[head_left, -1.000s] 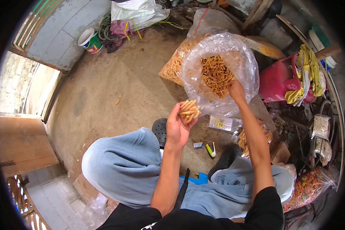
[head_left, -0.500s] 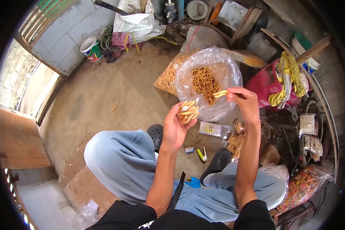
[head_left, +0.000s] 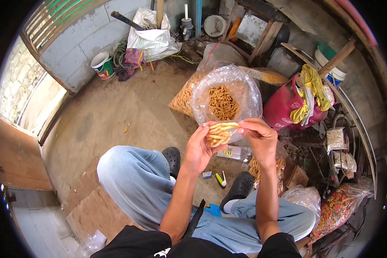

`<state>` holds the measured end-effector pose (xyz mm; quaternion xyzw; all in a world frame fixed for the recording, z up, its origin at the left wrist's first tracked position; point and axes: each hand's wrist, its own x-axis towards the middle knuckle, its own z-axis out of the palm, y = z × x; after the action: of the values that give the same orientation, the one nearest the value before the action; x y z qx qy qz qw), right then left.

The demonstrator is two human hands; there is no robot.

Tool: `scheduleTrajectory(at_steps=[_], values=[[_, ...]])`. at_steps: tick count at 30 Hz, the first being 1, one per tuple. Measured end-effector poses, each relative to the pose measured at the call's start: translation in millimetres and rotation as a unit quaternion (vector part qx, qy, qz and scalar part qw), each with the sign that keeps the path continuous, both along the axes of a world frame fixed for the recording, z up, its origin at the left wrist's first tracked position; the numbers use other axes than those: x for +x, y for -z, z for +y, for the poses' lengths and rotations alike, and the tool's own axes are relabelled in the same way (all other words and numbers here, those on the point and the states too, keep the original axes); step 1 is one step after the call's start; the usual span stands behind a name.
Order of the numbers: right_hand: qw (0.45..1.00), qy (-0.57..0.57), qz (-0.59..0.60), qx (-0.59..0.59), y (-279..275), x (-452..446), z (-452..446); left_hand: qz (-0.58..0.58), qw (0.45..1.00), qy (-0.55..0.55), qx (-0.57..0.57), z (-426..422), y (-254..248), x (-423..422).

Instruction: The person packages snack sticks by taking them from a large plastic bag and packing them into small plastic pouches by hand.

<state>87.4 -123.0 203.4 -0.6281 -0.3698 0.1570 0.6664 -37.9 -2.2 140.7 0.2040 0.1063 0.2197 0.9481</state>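
Note:
My left hand [head_left: 198, 152] is closed around a small clear plastic bag of yellow stick snacks [head_left: 218, 139], held up in front of me. At the bag's upper right, my right hand [head_left: 261, 141] pinches the end of a pale snack stick [head_left: 230, 124] lying across the top. Just beyond both hands stands a large open plastic bag [head_left: 250, 88], its top edge rolled outward, with many brown snack sticks [head_left: 222, 104] inside. Behind my right wrist, bundled brown snacks [head_left: 256, 170] lie on the floor, partly hidden. A packet of flat clear plastic bags [head_left: 233, 152] is below my hands.
A lime-green tool [head_left: 220, 179] and small blue box [head_left: 207, 175] lie between my shoes. Another full snack bag [head_left: 184, 101] leans at the back left. To the right are a red tub [head_left: 284, 103] draped with yellow cloth and a bag of colourful pieces [head_left: 339, 210].
My right hand has moved left and down from above the large bag to the small bag, bringing snack sticks to its top. The view has shifted slightly.

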Motion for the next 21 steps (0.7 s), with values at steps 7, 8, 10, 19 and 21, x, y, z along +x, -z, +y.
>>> scheduleTrajectory(at_steps=[7, 8, 10, 19, 21], values=[[0.997, 0.065, -0.029, -0.028, 30.1, -11.1, 15.4, 0.046, 0.995, -0.034, 0.083, -3.3, -0.8, 0.2], [0.997, 0.065, -0.029, -0.028, 29.1, -12.2, 15.6, 0.047, 0.993, -0.037, 0.098, -3.9, -0.7, 0.4], [0.994, 0.082, -0.02, -0.068, 25.5, -14.6, 16.4, 0.051, 0.992, -0.037, 0.112, -4.8, -1.1, 0.6], [0.999, -0.007, -0.036, -0.028, 26.9, -4.5, 12.8, 0.077, 0.984, -0.046, 0.153, -2.1, -8.2, -2.8], [0.993, 0.013, -0.096, -0.067, 15.1, -5.5, 9.6, 0.08, 0.983, -0.045, 0.156, -1.7, -8.3, -3.2]])
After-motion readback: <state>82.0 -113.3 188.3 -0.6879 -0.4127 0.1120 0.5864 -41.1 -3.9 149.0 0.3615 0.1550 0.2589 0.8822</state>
